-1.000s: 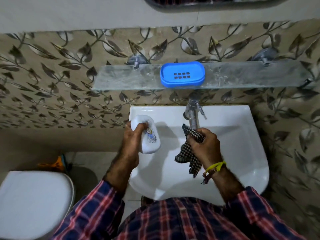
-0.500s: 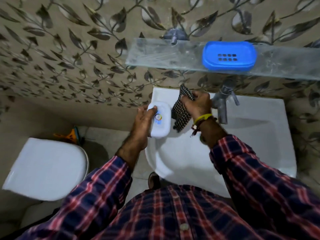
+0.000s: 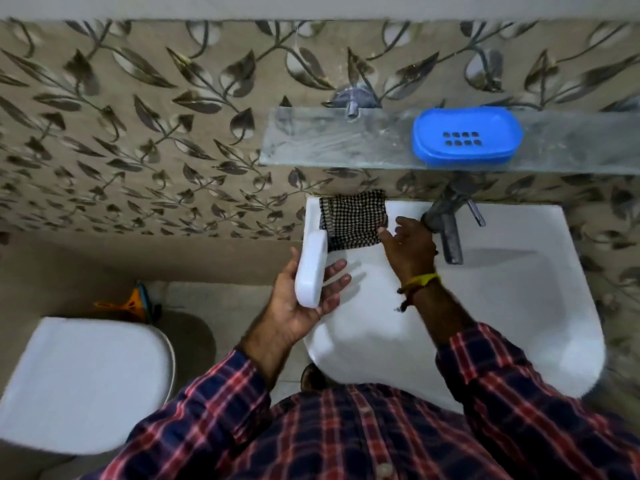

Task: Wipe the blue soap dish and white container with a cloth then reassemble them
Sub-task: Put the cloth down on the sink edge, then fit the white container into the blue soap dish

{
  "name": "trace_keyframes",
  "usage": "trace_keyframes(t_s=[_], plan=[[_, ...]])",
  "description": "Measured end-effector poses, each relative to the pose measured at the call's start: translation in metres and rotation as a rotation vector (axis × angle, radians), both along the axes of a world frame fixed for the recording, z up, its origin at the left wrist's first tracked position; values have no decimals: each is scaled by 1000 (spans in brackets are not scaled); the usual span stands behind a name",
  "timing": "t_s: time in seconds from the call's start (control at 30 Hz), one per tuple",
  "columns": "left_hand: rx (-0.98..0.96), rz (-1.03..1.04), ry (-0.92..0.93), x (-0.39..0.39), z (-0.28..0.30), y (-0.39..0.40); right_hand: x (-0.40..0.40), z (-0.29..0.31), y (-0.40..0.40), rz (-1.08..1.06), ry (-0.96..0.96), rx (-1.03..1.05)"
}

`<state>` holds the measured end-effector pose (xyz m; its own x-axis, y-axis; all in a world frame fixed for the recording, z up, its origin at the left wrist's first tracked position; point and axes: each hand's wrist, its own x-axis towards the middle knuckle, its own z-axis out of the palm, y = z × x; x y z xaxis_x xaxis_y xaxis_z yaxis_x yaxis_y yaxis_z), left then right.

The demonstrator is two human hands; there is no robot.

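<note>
Two hands work over the sink (image 3: pixel 519 306): the left hand (image 3: pixel 301 299) cradles the white container (image 3: pixel 311 268) on edge, fingers loosely curled beneath it, beside the sink's left rim. Cloth (image 3: pixel 353 220) lies at the back-left corner, the right hand (image 3: pixel 408 247) just touching it, fingers spread. Blue soap dish (image 3: pixel 465 136) sits on the shelf (image 3: pixel 311 140); wiping looks finished, reassembly remains.

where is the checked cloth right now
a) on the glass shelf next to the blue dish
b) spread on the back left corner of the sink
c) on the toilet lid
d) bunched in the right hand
b: the checked cloth lies spread flat on the sink rim at its back left corner, with the right hand open beside its edge, not gripping it.
</note>
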<state>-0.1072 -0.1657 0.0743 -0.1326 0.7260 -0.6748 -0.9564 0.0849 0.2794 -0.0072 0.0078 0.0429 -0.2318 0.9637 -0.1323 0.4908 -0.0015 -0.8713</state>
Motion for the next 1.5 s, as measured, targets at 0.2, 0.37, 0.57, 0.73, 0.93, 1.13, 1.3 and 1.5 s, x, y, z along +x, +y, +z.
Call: trace_keyframes(t_s=[0.2,0.37,0.57,0.73,0.93,1.13,1.3,1.5], plan=[[180,-98,-39,17,7,18,35,49,-17,171,98,388],[155,-186,166,39,15,39,55,96,-20,268,69,702],[181,-105,695,44,51,52,66,149,12,266,156,829],[215,11,1083,35,100,64,70,175,67,385,25,796],[78,97,1593,32,155,80,77,183,126,664,-208,562],[44,83,1790,29,189,106,76,177,132,703,-22,489],[100,17,1823,38,202,138,83,186,111,602,547,209],[213,-108,1747,49,197,149,89,201,84,464,939,-125]])
